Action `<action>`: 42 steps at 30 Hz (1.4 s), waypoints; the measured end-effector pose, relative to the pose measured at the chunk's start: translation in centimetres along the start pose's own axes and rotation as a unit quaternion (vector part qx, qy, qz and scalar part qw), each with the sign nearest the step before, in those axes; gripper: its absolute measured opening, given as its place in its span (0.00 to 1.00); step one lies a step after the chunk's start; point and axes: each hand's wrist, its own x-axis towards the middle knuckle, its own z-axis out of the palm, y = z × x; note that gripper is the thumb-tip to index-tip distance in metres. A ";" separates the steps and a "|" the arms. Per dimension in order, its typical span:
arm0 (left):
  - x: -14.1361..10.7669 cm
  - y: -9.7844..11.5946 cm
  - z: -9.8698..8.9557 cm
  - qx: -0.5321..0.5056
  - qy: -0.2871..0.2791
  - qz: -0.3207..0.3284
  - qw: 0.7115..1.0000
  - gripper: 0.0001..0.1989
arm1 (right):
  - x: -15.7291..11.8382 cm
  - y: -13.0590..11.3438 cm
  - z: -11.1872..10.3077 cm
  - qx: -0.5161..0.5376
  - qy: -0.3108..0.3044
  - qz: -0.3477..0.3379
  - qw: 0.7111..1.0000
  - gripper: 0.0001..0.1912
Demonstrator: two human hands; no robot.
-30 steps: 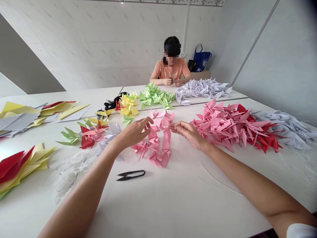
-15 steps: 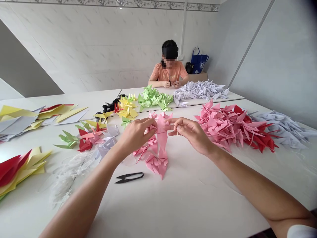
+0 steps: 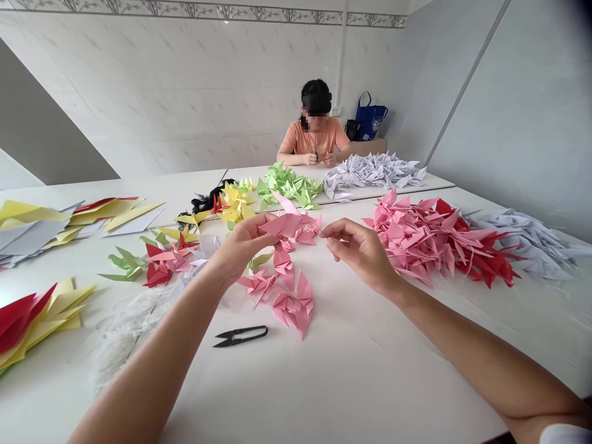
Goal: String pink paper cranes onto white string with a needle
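A pink folded paper crane (image 3: 287, 223) is held between the fingers of my left hand (image 3: 247, 242), above the middle of the table. To its right, my right hand (image 3: 355, 248) has thumb and forefinger curled close together near the crane; whatever thin thing they may pinch is too small to make out. Several more pink cranes (image 3: 292, 306) lie in a curved row below my hands. Black thread snips (image 3: 240, 336) rest on the table in front of them.
A large pink crane heap (image 3: 420, 237), red and pale ones beside it, stands right. Green cranes (image 3: 289, 185) and white cranes (image 3: 374, 169) lie farther back. Paper sheets (image 3: 37, 320) and white thread (image 3: 124, 327) are left. A person (image 3: 316, 132) sits across the table (image 3: 370, 382).
The crane in my left hand has turned from hanging downward to lying sideways, with a point upward. My left hand has shifted slightly left, and its hold on the crane has changed.
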 end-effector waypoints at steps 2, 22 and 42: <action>-0.2 0.0 0.1 0.002 -0.015 0.001 1.000 0.05 | -0.3 -0.3 0.2 -0.026 -0.019 -0.003 0.999 0.07; -0.5 -0.1 0.5 -0.014 -0.082 -0.012 0.996 0.12 | -1.0 -1.4 0.7 -0.030 -0.041 0.006 0.999 0.03; -3.7 4.0 1.6 0.410 0.065 0.308 0.856 0.05 | -0.7 0.1 0.6 -0.013 -0.045 -0.032 0.998 0.05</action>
